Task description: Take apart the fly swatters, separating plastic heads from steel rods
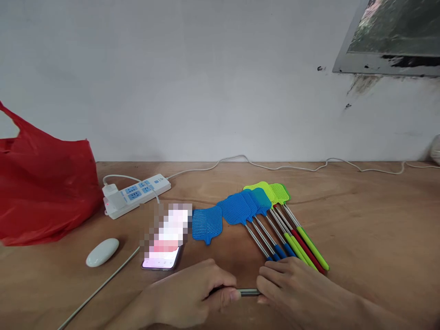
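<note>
My left hand [192,293] is closed on one end of a thin metal rod [249,292], thumb and fingers pinching it. At the other end my right hand [292,291] wraps round the same rod, so only a short middle piece shows. Just beyond the hands lies a loose blue fly swatter head [207,223] with a short stub and no handle on it. To its right, several fly swatters with blue heads [235,209] and yellow-green heads [280,193] lie overlapping in a row. Their metal rods end in blue, yellow-green and red grips [311,250].
A phone [168,238] with a lit screen lies left of the blue head. Behind it are a white power strip [137,195] and its cable [244,156]. A white oval object [102,252] and a red plastic bag [48,183] are at the left.
</note>
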`<state>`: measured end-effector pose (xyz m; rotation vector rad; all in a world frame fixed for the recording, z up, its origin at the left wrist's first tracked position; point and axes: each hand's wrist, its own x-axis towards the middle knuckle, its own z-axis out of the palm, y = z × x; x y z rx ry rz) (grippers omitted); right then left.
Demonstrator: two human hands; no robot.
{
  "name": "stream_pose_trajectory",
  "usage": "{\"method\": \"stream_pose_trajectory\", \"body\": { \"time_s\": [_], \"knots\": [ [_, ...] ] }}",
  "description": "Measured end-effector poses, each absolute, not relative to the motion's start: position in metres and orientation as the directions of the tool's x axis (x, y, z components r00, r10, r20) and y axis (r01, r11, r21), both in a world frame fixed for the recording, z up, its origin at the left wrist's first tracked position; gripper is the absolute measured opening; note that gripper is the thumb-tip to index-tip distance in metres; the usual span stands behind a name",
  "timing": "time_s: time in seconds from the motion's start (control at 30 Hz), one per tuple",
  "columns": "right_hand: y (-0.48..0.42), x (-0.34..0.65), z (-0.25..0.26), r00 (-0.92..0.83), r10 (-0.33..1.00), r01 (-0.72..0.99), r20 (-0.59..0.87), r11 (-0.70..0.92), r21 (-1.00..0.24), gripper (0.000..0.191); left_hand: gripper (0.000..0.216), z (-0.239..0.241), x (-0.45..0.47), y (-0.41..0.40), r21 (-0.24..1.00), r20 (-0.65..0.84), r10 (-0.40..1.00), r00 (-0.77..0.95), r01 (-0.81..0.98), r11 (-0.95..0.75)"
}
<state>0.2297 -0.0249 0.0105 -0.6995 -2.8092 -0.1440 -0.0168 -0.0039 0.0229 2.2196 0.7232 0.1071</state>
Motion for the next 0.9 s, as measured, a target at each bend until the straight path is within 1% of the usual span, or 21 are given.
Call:
{"method": "stream_pose_trajectory", "body": {
  "time_s": [0.1,0.2,0.27,0.3,0.33,0.47,0.63,0.67,0.73,0.8,0.83,0.9],
  "knots": [
    [-0.023,0.233,0.011,-0.858,0.448,0.46,0.253,0.888,-0.012,0.043,0.047,0.025,-0.016,-0.005,0.693,-0.139,0.547,0.826,0.476,-0.542],
    [-0.02,0.251,0.015,-0.841,0.457,0.459,0.288,0.886,-0.067,0.045,0.043,0.028,-0.024,-0.006,0.658,-0.114,0.602,0.791,0.514,-0.551],
    [-0.019,0.267,0.017,-0.793,0.525,0.514,0.31,0.849,-0.122,0.044,0.044,0.028,-0.032,-0.008,0.655,-0.13,0.647,0.751,0.555,-0.513],
    [-0.019,0.274,0.017,-0.775,0.557,0.536,0.298,0.83,-0.157,0.042,0.044,0.027,-0.036,-0.009,0.643,-0.137,0.678,0.722,0.585,-0.493],
    [-0.02,0.28,0.017,-0.763,0.57,0.545,0.304,0.821,-0.171,0.041,0.043,0.026,-0.039,-0.01,0.637,-0.148,0.696,0.703,0.606,-0.476],
    [-0.025,0.282,0.013,-0.738,0.582,0.577,0.342,0.807,-0.128,0.042,0.04,0.022,-0.035,-0.016,0.653,-0.255,0.693,0.675,0.648,-0.392],
    [-0.033,0.256,0.007,-0.805,0.521,0.513,0.284,0.852,-0.106,0.043,0.037,0.019,-0.012,-0.028,0.694,-0.248,0.698,0.671,0.626,-0.356],
    [-0.034,0.253,0.007,-0.802,0.532,0.517,0.27,0.846,-0.131,0.043,0.038,0.019,-0.009,-0.03,0.693,-0.248,0.71,0.659,0.633,-0.345],
    [-0.035,0.252,0.007,-0.779,0.568,0.52,0.267,0.822,-0.231,0.041,0.039,0.017,-0.006,-0.031,0.696,-0.246,0.716,0.653,0.633,-0.339],
    [-0.035,0.257,0.005,-0.69,0.663,0.562,0.29,0.744,-0.362,0.035,0.04,0.016,-0.007,-0.03,0.719,-0.215,0.739,0.638,0.616,-0.323],
    [-0.035,0.261,0.004,-0.608,0.733,0.6,0.305,0.675,-0.43,0.034,0.039,0.015,-0.009,-0.029,0.746,-0.191,0.758,0.623,0.594,-0.301],
    [-0.033,0.268,-0.001,-0.381,0.877,0.656,0.291,0.479,-0.584,0.038,0.037,0.015,-0.01,-0.026,0.845,-0.15,0.798,0.583,0.495,-0.202]
  ]
}}
